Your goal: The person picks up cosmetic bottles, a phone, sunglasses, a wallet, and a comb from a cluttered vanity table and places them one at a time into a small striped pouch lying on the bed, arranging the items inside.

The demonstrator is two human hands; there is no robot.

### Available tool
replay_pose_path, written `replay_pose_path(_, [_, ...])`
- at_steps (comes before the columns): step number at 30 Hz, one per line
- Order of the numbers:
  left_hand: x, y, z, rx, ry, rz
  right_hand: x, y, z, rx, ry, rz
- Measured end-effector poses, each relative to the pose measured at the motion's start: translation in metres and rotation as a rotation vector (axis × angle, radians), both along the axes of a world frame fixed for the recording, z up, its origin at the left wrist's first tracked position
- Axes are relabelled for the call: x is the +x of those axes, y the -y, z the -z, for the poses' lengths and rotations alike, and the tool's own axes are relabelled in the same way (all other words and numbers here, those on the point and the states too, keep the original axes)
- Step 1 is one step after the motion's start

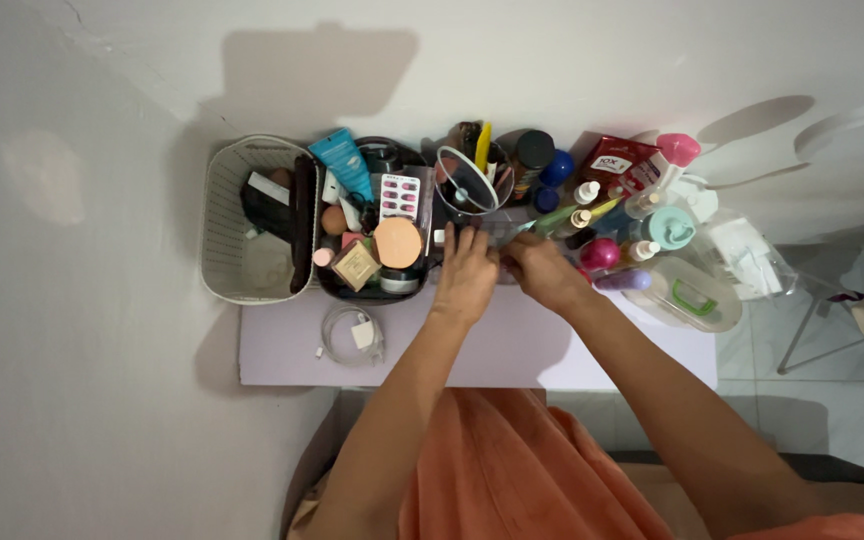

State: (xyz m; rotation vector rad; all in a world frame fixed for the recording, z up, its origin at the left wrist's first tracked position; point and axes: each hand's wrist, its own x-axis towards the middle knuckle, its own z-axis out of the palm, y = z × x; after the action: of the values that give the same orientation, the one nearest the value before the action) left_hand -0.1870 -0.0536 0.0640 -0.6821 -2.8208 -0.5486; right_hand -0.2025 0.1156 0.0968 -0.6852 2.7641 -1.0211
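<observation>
Dim, warm indoor light from above & behind; big soft shadows fall on the wall point(552, 60) and left of the white basket point(227, 220). Wide-angle stretch at edges, slight softness, no glare.

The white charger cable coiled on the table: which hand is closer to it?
Left. The left hand is just up and right of the charger cable; the right hand sits farther right, beyond the left.

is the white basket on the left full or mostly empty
Mostly empty: the white basket shows bare ribbed wall and floor, with only a few dark and white items along its right side.
</observation>
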Motion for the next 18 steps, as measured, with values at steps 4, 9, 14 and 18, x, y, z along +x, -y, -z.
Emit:
replay_pose_path(4, [0.000, 0.002, -0.005, 0.026, -0.059, -0.005, 0.000, 0.000, -0.004, 0.021, 0.006, 0.005])
replay_pose_path(9, [0.010, 0.012, -0.026, 0.110, -0.082, 0.000, -0.001, 0.001, -0.019, 0.083, -0.027, -0.021])
replay_pose_path(14, [0.042, 0.036, -0.062, 0.328, -0.104, -0.064, -0.006, 0.018, -0.044, 0.157, -0.189, -0.088])
replay_pose_path(18, [0.070, 0.063, -0.090, 0.460, -0.126, -0.191, -0.002, 0.063, -0.066, -0.001, -0.075, -0.096])
